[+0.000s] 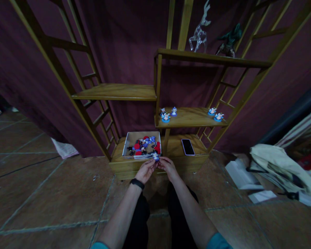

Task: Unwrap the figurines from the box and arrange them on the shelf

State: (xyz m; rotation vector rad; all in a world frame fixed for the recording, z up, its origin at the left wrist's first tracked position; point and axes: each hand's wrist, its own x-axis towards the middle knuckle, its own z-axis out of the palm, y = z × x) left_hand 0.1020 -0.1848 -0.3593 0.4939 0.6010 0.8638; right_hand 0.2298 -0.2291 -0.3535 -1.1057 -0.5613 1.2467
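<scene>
A small purple-and-white figurine (156, 157) is held between the fingertips of my left hand (147, 170) and my right hand (168, 166), just in front of the shelf's lower edge. Both hands are closed in a pinch on it. Right behind them, a shallow cardboard box (129, 139) with white edges holds several small figurines in red, black and purple, lying jumbled. On the shelf above, a purple figurine (173, 111) and a blue-based figurine (166, 118) stand at the left, with one more partly hidden behind. Blue-based figurines (218, 117) also stand at the right end.
A phone (188, 147) lies on the bottom board (175, 140) right of the box. Higher up are a clear deer figure (199, 33) and a dark green statue (230, 40). A pale bag (280, 166) and white boxes (242, 174) lie on the floor at right.
</scene>
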